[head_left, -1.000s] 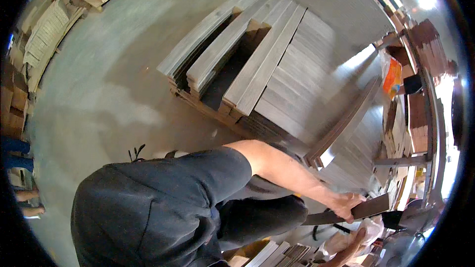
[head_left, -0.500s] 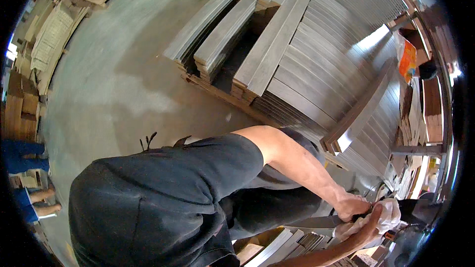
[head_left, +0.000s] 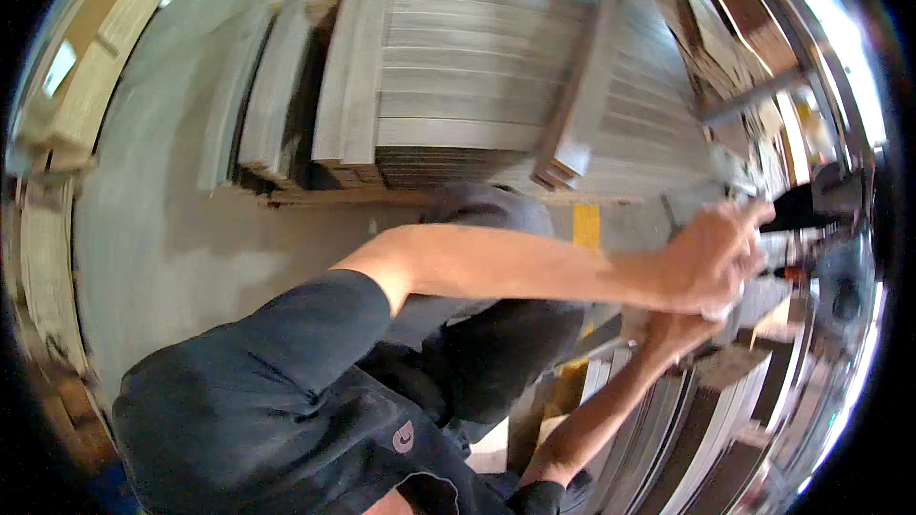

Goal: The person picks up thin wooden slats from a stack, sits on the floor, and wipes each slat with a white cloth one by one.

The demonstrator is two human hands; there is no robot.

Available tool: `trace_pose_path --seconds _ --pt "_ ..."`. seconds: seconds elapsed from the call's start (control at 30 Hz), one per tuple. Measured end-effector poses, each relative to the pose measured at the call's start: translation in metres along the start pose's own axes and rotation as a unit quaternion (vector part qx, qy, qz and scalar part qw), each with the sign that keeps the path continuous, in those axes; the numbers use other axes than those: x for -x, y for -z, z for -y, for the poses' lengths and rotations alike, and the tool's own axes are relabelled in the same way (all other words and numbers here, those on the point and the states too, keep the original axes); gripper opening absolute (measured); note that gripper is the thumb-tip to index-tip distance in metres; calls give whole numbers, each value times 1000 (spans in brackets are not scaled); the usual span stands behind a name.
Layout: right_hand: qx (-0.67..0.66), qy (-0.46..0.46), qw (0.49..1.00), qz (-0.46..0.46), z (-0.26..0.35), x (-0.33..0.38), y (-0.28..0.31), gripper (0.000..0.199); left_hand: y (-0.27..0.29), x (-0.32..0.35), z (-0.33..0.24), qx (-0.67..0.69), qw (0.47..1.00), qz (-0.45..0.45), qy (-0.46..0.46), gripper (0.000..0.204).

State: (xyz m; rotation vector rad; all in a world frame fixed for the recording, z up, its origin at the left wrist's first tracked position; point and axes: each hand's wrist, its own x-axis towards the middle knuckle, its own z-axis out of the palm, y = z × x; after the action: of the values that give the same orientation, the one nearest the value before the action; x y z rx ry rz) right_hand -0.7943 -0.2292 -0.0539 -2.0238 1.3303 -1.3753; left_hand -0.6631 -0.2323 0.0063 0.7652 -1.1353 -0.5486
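At the right, my two hands meet close together. My left hand [head_left: 711, 262] is on top, blurred, with its fingers curled over and closed. Just below it, my right hand [head_left: 679, 332] is closed and mostly covered by the left. A bit of crumpled white cloth [head_left: 720, 312] shows between them; most of it is hidden in my grip. Beyond the hands sits a dark machine part [head_left: 806, 208] beside a grey rounded machine body [head_left: 844, 277].
A large stack of grey-brown wood planks [head_left: 468, 67] fills the top, with one loose bundle of planks [head_left: 579, 95] lying across it. More planks [head_left: 658, 420] stand at lower right. Cardboard boxes [head_left: 86, 76] line the left. Yellow tape [head_left: 587, 226] marks the floor.
The view has turned, so the plank stack appears further left and up. My hands have come together higher in view, and the white cloth, spread wide before, is now mostly covered.
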Motion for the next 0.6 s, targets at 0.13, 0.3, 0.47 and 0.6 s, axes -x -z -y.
trace_pose_path --seconds 0.13,0.3,0.47,0.6 --pt "-91 -1 995 -30 -12 37 -24 32 26 4 3 29 999 8 -10 46" --pt "-10 -68 998 -11 -61 90 -49 25 62 3 4 29 998 33 -43 27" --pt "82 -121 989 12 -194 197 -7 38 62 9 -5 -19 997 70 14 19" --pt "144 -75 986 -24 -183 190 8 36 96 -6 -23 -319 890 257 -201 23"
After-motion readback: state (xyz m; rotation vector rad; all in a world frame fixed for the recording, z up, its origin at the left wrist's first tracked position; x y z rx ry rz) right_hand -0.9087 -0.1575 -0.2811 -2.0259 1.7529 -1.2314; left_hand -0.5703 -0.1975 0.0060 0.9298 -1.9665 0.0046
